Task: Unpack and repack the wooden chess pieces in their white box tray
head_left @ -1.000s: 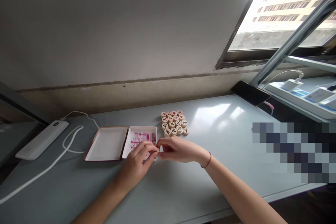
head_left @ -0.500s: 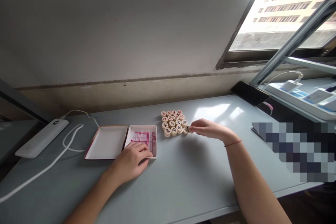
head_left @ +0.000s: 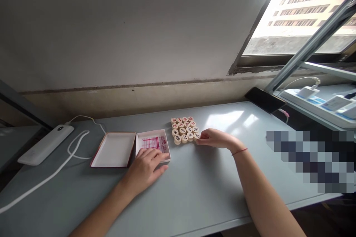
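Round wooden pieces with red and black characters stand in a block of rows on the grey table, some stacked. My right hand has its fingers closed at the block's front right corner, gripping a black-marked piece there. On the near edge of a white open box rests my left hand, fingers spread. A clear sheet with pink lines lies inside the box, partly hidden by that hand. Beside it on the left is the shallow lid.
At the far left are a white power bank and a looping white cable. A dark phone leans by the shelf frame at the back right, near a white power strip. Behind the table stands a wall.
My right hand has moved slightly left and lower, and its piece now sits flush at the block's corner. The white box has turned and shifted right under my left hand, whose fingers have spread.
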Tool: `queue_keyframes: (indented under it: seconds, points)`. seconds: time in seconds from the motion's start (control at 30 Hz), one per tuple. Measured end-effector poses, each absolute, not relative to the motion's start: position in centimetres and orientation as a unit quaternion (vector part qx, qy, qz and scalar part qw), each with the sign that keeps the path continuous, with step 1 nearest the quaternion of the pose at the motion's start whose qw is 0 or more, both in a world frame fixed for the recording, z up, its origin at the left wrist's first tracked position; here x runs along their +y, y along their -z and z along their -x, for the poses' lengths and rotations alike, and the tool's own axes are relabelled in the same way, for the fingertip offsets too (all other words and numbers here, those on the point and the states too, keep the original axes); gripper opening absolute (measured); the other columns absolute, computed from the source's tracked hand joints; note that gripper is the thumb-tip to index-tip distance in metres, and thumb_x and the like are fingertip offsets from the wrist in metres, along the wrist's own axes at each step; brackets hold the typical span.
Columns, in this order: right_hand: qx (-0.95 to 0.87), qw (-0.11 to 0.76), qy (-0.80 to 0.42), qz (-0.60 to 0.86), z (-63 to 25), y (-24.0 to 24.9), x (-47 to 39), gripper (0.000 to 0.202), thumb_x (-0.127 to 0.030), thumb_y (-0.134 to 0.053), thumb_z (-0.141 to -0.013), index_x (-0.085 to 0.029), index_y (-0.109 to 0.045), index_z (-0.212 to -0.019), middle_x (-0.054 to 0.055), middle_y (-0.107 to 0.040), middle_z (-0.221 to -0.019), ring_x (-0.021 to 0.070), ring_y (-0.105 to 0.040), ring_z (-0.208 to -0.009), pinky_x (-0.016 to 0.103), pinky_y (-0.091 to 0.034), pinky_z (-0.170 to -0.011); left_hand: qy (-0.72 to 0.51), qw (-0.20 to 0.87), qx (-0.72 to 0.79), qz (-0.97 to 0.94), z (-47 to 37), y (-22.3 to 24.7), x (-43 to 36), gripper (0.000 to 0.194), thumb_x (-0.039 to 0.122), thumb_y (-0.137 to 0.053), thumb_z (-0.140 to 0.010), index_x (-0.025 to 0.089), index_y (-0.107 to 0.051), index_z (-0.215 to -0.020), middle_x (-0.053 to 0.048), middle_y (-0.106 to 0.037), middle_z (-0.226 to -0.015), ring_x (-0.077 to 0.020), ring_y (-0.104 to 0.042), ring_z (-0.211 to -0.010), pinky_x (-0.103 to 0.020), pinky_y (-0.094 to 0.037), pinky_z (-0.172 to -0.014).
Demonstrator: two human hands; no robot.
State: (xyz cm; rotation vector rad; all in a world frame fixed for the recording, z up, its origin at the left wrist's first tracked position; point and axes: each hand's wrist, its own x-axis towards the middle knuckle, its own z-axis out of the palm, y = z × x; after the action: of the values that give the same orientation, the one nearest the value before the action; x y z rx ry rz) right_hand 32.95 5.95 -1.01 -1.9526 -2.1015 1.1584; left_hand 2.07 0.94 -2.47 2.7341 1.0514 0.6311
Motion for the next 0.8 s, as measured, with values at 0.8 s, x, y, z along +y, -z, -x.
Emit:
queue_keyframes:
  seconds: [0.8]
  points:
    - [-0.870, 0.011, 0.059, 0.489, -15.9, 1.9, 5.8, 0.021, -0.014, -0.046, -0.085, -0.009, -0.058, -0.101, 0.016, -0.062, -0.096, 0.0267, -0.055, -0.086, 0.036, -0.039, -0.072, -0.136, 0.132, 0.622, -0.759, 1.8, 2.6, 3.7, 0.031, 0.017, -0.048, -0.086, 0.020, -0.058, -0.116, -0.005, -0.069, -0.094, -0.0197, -0.065, -0.082, -0.026, -0.043, -0.070]
